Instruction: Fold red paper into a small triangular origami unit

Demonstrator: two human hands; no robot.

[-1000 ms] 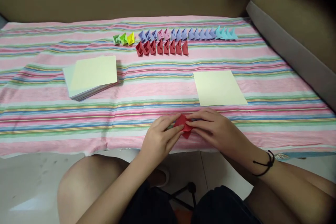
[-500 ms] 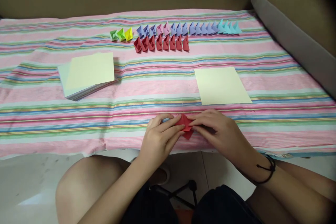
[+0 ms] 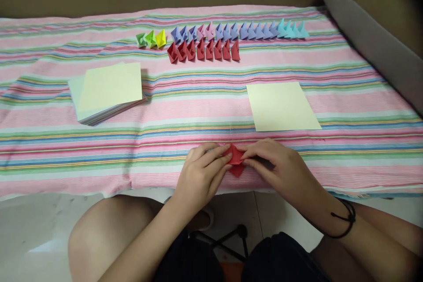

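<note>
A small folded piece of red paper lies at the near edge of a striped cloth. My left hand pinches its left side with closed fingers. From the right, my right hand grips its other side, fingertips pressed on the fold. Most of the red paper is hidden under my fingers. A black cord circles my right wrist.
At the far side stand a row of red folded boats and, behind it, a row of green, yellow, purple, pink and blue ones. A stack of pale paper lies left, a single pale sheet right. A cushion borders the right.
Both hands have stayed on the red paper, the fingers shifting slightly. The view has tilted a little, so the cloth and boats sit higher in the picture.
</note>
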